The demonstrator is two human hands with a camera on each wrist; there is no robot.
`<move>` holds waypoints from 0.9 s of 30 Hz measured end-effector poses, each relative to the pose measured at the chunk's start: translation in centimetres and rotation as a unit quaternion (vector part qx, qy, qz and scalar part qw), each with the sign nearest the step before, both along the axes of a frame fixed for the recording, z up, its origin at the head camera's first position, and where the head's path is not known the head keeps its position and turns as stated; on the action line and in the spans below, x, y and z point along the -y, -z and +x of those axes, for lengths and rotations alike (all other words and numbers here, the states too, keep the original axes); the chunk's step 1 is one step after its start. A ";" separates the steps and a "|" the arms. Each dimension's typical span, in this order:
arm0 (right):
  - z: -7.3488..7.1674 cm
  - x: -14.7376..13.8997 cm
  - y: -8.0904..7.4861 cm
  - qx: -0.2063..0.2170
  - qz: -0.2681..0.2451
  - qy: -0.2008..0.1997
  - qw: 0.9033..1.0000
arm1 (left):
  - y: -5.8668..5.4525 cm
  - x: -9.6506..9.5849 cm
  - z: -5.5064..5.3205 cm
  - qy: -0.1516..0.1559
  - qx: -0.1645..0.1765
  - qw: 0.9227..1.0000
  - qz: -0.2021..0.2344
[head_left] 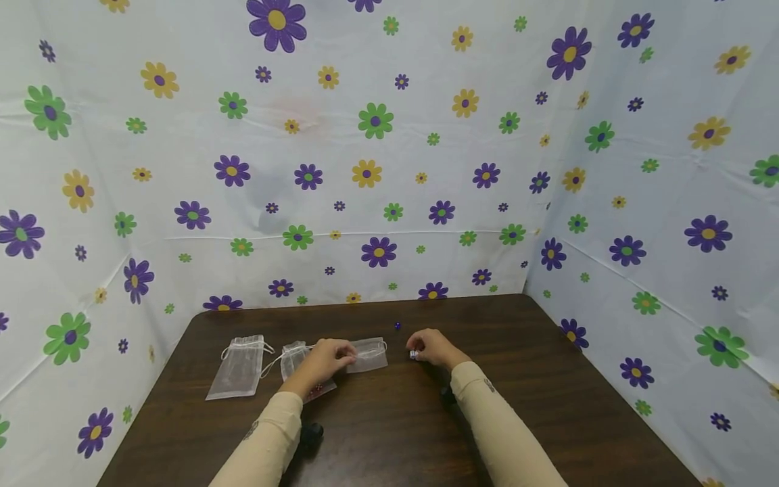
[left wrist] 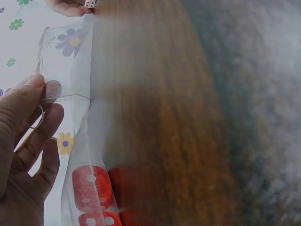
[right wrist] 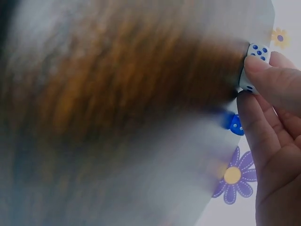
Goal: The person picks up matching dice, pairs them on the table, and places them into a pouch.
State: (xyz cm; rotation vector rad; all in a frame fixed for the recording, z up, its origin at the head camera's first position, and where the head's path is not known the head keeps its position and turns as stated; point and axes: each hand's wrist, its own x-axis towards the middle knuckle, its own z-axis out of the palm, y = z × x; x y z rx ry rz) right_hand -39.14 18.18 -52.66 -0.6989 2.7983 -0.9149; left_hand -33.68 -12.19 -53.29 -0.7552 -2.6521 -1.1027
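My left hand (head_left: 328, 360) pinches the near edge of a small sheer white drawstring pouch (head_left: 370, 356) between thumb and fingertips. My right hand (head_left: 435, 348) is apart from the pouch, to its right, low over the table. Its thumb and fingers grip a white die (right wrist: 258, 52) with blue pips. Beyond that hand a blue die (head_left: 398, 325) sits on the table. Under my left forearm lies another sheer pouch (head_left: 293, 360), partly hidden, with red dice (left wrist: 91, 188) inside. The red dice have white pips.
At the far left a third sheer pouch (head_left: 237, 372) lies flat, its drawstring loops spread at the top. The dark wooden table (head_left: 389, 433) meets a flower-printed cloth (head_left: 341, 149) at its back edge and along the right side.
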 end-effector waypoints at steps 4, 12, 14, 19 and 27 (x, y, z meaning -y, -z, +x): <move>-0.1 0.3 0.0 0.004 0.009 0.000 1.000 | 0.0 0.0 -0.1 0.001 -0.004 1.000 0.000; -0.3 0.4 0.6 -0.013 0.009 -0.017 1.000 | 0.0 0.0 -0.2 -0.002 -0.008 1.000 -0.004; -0.3 0.4 0.8 -0.010 0.002 -0.026 1.000 | -0.1 0.0 -0.2 -0.001 -0.008 1.000 -0.004; -0.2 0.5 1.0 -0.003 -0.014 -0.039 0.999 | 0.0 0.1 -0.2 0.006 -0.026 1.000 -0.002; -0.2 0.6 1.1 -0.006 -0.025 -0.043 0.999 | 0.0 0.1 -0.1 -0.011 -0.002 1.000 -0.011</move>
